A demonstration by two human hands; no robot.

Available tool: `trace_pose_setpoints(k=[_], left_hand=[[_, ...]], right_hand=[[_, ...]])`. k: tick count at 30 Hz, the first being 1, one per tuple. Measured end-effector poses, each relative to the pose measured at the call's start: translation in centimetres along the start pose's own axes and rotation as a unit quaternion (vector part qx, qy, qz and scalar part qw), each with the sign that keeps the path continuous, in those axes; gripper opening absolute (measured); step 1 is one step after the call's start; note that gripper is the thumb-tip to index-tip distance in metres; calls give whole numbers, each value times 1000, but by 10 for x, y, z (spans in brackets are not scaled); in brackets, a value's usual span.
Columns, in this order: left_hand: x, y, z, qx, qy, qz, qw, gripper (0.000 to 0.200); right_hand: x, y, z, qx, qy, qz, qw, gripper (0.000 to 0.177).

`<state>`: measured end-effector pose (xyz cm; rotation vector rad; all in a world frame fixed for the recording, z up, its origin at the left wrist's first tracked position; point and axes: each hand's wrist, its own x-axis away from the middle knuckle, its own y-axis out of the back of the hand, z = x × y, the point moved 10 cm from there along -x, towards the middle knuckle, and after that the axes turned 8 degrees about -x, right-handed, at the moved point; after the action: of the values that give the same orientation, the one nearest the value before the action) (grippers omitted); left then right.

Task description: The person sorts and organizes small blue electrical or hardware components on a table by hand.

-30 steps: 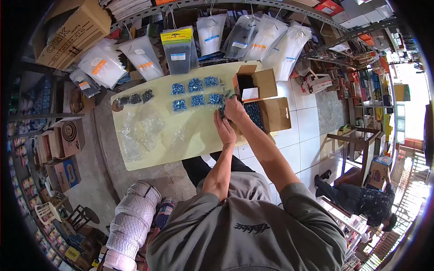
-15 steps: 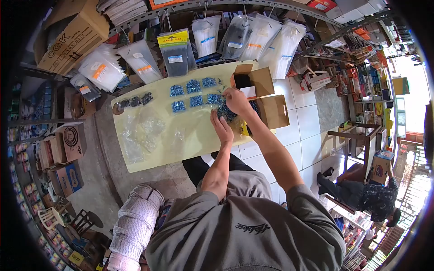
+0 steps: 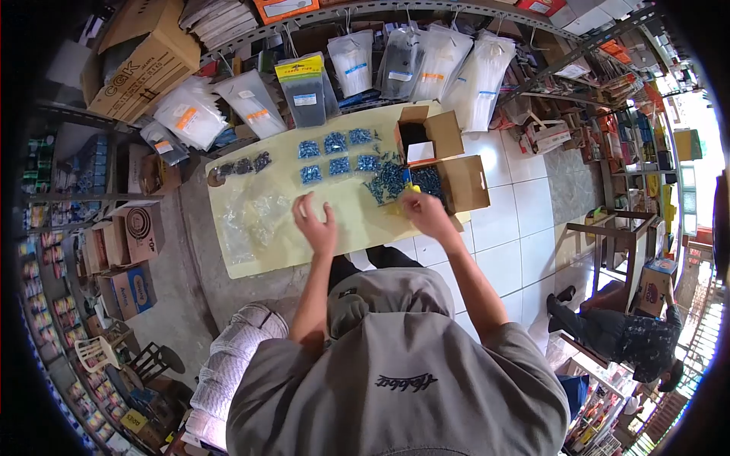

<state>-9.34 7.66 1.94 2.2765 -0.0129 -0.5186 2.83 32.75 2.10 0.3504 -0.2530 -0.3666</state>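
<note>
My left hand [image 3: 315,224] hovers with fingers spread over the pale yellow tabletop [image 3: 342,228], just right of several empty clear plastic bags [image 3: 251,216]. My right hand [image 3: 426,209] sits near the table's front right edge with fingers curled. It is beside an open cardboard box of blue screws [image 3: 452,182]. I cannot see whether it holds anything. A loose pile of blue screws [image 3: 388,181] lies on the table beyond both hands. Small filled bags of blue screws [image 3: 334,152] lie in two rows behind it.
A second open box [image 3: 426,135] stands at the table's far right. Dark small bags [image 3: 243,163] lie far left. Hanging packs of cable ties [image 3: 357,64] and shelves ring the table. A white wrapped roll [image 3: 228,365] stands on the floor. Another person [image 3: 623,334] crouches at right.
Both hands left the screw pile. My left hand swung left toward the empty bags and opened. My right hand drew back to the table's near edge.
</note>
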Motion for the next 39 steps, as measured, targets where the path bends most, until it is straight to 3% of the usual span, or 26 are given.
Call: trace_pose_setpoints(k=[2, 3, 5, 6, 8, 10, 13, 15, 18, 20, 21, 23, 24, 26, 27, 29, 30, 32, 35, 36, 38, 39], left_hand=[[3, 6, 30, -127, 47, 44, 990, 69], [7, 7, 41, -130, 45, 44, 990, 69], [32, -25, 90, -221, 145, 218, 939, 93], [32, -24, 90, -225, 144, 217, 939, 93], [44, -36, 98, -213, 178, 301, 912, 99], [47, -39, 108, -218, 180, 300, 911, 97], [51, -42, 121, -214, 185, 299, 911, 91], [52, -44, 131, -210, 188, 299, 912, 87], [50, -40, 133, -153, 174, 256, 938, 80], [47, -35, 127, 0, 189, 215, 958, 71], [44, -31, 122, -2, 189, 213, 959, 71], [48, -34, 108, 238, 295, 220, 899, 62], [44, -25, 99, 238, 297, 213, 900, 62], [52, -24, 76, 412, 366, 250, 796, 55], [49, -16, 67, 413, 366, 244, 797, 55], [50, -13, 40, 567, 392, 231, 687, 45], [47, -10, 35, 570, 389, 226, 688, 45], [52, -9, 24, 630, 431, 214, 610, 45], [51, -4, 9, 657, 440, 197, 579, 47], [48, -2, 3, 659, 438, 191, 580, 47], [35, 12, -6, 602, 376, 186, 679, 51], [27, 20, -16, 591, 357, 180, 701, 58]], right_hand=[[16, -34, -19, 55, 8, 71, 996, 17], [23, -52, -31, 65, -3, 97, 993, 17], [33, -86, -44, 87, 11, 142, 986, 18], [34, -98, -53, 84, 11, 141, 986, 18], [37, -126, -61, 120, 37, 175, 977, 21], [41, -146, -62, 99, 17, 201, 974, 22], [55, -181, -56, 171, 69, 282, 942, 20], [61, -195, -53, 198, 79, 273, 938, 21], [64, -209, -45, 215, 89, 257, 938, 19], [61, -204, -28, 228, 72, 260, 936, 19], [58, -203, -23, 227, 74, 260, 936, 19], [42, -185, -27, 212, 16, 207, 955, 24], [36, -182, -29, 214, 21, 211, 954, 24], [18, -158, -42, 204, -2, 140, 969, 30], [13, -154, -45, 206, 3, 144, 968, 30], [0, -135, -48, 225, 9, 95, 970, 30], [-7, -135, -59, 227, 15, 97, 969, 30], [-18, -128, -67, 263, 109, 13, 959, 27], [-28, -120, -74, 276, 70, 19, 958, 24], [-31, -118, -83, 282, 32, 34, 958, 23], [-35, -114, -83, 298, 43, 26, 953, 21], [-36, -112, -81, 310, 59, 25, 949, 21]])
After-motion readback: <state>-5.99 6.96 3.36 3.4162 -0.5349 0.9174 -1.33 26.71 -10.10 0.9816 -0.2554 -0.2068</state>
